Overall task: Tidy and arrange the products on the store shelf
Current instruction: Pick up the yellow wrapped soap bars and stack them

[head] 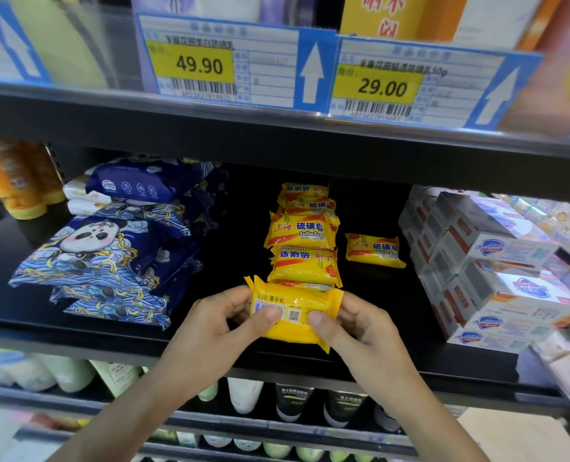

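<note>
Both hands hold one yellow sulfur soap pack (293,300) just above the front of the black middle shelf (77,331), its barcode side facing me. My left hand (210,331) pinches its left end with thumb on top. My right hand (360,331) pinches its right end the same way. Directly behind it a row of yellow soap packs (302,248) runs toward the back of the shelf. A single yellow soap pack (373,250) lies apart to the right of that row.
Blue panda-print wipe packs (110,255) are stacked at the left, orange bottles (13,181) beyond them. White boxed soaps (490,271) are stacked at the right. Price tags 49.90 (198,65) and 29.00 (381,87) hang on the upper shelf. Bottles and tubes (290,403) stand below.
</note>
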`<state>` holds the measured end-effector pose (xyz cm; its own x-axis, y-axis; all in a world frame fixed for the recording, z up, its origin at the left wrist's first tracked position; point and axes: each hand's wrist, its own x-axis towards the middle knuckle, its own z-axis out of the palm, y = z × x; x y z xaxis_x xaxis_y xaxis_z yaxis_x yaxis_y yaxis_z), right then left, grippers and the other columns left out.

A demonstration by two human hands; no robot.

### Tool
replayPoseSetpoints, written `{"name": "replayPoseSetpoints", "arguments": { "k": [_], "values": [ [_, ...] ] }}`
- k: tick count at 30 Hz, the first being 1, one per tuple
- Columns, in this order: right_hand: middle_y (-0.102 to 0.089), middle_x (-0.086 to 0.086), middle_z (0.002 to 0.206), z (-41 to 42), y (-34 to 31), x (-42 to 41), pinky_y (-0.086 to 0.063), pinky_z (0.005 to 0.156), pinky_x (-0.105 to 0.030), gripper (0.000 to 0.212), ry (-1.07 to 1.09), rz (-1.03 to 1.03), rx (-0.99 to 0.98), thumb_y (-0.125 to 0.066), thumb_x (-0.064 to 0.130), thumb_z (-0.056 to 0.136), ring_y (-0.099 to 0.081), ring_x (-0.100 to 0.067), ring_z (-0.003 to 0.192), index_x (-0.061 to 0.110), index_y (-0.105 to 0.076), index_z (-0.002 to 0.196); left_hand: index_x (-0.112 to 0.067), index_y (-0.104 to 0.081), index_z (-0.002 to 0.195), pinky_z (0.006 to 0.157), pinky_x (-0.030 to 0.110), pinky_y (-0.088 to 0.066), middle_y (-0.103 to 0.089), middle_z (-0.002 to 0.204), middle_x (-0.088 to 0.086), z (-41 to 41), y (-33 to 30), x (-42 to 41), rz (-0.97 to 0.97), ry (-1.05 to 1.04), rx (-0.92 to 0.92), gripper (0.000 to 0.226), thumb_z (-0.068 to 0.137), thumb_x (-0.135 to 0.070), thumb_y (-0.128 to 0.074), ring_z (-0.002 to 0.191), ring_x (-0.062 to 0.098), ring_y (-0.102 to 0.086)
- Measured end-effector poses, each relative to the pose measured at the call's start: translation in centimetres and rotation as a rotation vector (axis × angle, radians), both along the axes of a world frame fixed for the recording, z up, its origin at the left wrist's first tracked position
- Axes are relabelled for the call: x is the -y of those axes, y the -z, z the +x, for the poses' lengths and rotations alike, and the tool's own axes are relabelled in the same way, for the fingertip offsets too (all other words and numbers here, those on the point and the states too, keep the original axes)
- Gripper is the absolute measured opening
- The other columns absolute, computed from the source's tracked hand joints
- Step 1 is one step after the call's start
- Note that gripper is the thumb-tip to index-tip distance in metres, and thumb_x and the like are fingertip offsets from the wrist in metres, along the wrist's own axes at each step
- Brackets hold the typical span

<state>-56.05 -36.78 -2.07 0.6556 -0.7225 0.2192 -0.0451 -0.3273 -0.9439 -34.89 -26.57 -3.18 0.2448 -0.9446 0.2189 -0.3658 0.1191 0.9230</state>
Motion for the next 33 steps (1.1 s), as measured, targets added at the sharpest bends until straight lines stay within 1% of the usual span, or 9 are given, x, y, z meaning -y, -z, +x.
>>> {"name": "replayPoseSetpoints", "arguments": {
  "k": [4,8,11,14,16,20,26,29,33],
  "values": [
    [-0.076,0.007,0.117,0.1,-0.1,-0.1,-0.059,0.096,-0.043,0.023,0.009,0.06,0.029,-0.066,0.037,0.098,-0.072,-0.024,0.109,0.041,-0.072,0.12,-0.036,-0.072,0.119,0.095,0.046,-0.057,-0.079,0.108,-0.001,-0.2,-0.1,0.1,-0.032,0.021,0.009,0.046,0.088,-0.069,-0.064,0.103,0.019,-0.073],
    [-0.078,0.007,0.114,0.2,-0.5,-0.2,-0.058,0.093,-0.027,0.022,0.036,0.101,0.053,-0.066,0.035,0.096,-0.073,-0.015,0.109,0.038,-0.075,0.116,-0.048,-0.057,0.134,0.092,0.033,-0.052,-0.076,0.108,-0.001,0.2,-0.1,-0.1,-0.092,-0.013,-0.03,0.049,0.092,-0.074,-0.053,0.106,0.017,-0.072],
    [-0.079,0.006,0.109,0.2,-0.7,-0.2,-0.058,0.086,-0.023,0.022,0.069,0.126,0.06,-0.065,0.036,0.095,-0.075,-0.015,0.103,0.039,-0.076,0.113,-0.045,-0.048,0.144,0.096,0.039,-0.049,-0.072,0.123,-0.003,0.5,0.3,-0.2,-0.16,-0.04,0.003,0.04,0.104,-0.044,-0.044,0.111,0.021,-0.069],
    [-0.08,0.003,0.106,0.3,-0.7,-0.3,-0.06,0.086,-0.025,0.022,0.092,0.155,0.066,-0.065,0.038,0.094,-0.075,-0.017,0.101,0.038,-0.077,0.112,-0.047,-0.04,0.152,0.094,0.034,-0.054,-0.059,0.14,-0.009,0.7,0.7,-0.2,-0.199,-0.041,0.08,0.07,0.094,-0.008,-0.047,0.121,0.023,-0.063],
    [-0.08,0.002,0.105,0.5,-0.7,-0.3,-0.059,0.092,-0.031,0.022,0.099,0.175,0.067,-0.065,0.038,0.094,-0.075,-0.019,0.101,0.037,-0.077,0.113,-0.047,-0.037,0.155,0.097,0.03,-0.054,-0.049,0.148,-0.011,0.6,0.8,-0.2,-0.212,-0.033,0.173,0.082,0.089,-0.001,-0.052,0.131,0.023,-0.056],
    [-0.08,0.003,0.107,0.7,-0.9,-0.2,-0.06,0.092,-0.03,0.025,0.084,0.226,0.075,-0.065,0.035,0.096,-0.075,-0.018,0.103,0.028,-0.076,0.117,-0.041,-0.042,0.155,0.104,0.024,-0.048,-0.035,0.16,-0.007,0.5,0.9,0.0,-0.257,-0.035,0.378,0.083,0.09,-0.005,-0.077,0.143,0.021,-0.045],
    [-0.079,-0.015,0.096,0.9,-0.8,0.1,-0.056,0.084,-0.019,0.049,0.088,0.284,0.069,-0.068,0.045,0.085,-0.076,-0.017,0.1,0.028,-0.063,0.131,-0.049,-0.059,0.138,0.108,0.02,-0.042,-0.035,0.16,-0.011,0.6,1.1,0.0,-0.263,-0.049,0.427,0.081,0.079,0.001,-0.086,0.14,0.021,-0.046],
    [-0.076,-0.021,0.098,0.7,-0.6,0.2,-0.059,0.088,-0.027,0.06,0.113,0.279,0.045,-0.07,0.052,0.082,-0.076,-0.02,0.099,0.037,-0.055,0.138,-0.049,-0.062,0.133,0.108,0.017,-0.041,-0.041,0.156,-0.013,0.5,0.8,-0.1,-0.29,-0.033,0.404,0.062,0.083,-0.018,-0.082,0.139,0.017,-0.048],
    [-0.068,-0.033,0.103,0.6,-0.6,0.1,-0.057,0.098,-0.044,0.061,0.145,0.264,0.042,-0.07,0.058,0.079,-0.07,-0.04,0.102,0.042,-0.057,0.137,-0.047,-0.065,0.131,0.105,0.028,-0.048,-0.052,0.148,-0.014,0.2,0.5,-0.1,-0.273,-0.048,0.381,0.05,0.084,-0.034,-0.076,0.135,0.018,-0.054]
  ]
}}
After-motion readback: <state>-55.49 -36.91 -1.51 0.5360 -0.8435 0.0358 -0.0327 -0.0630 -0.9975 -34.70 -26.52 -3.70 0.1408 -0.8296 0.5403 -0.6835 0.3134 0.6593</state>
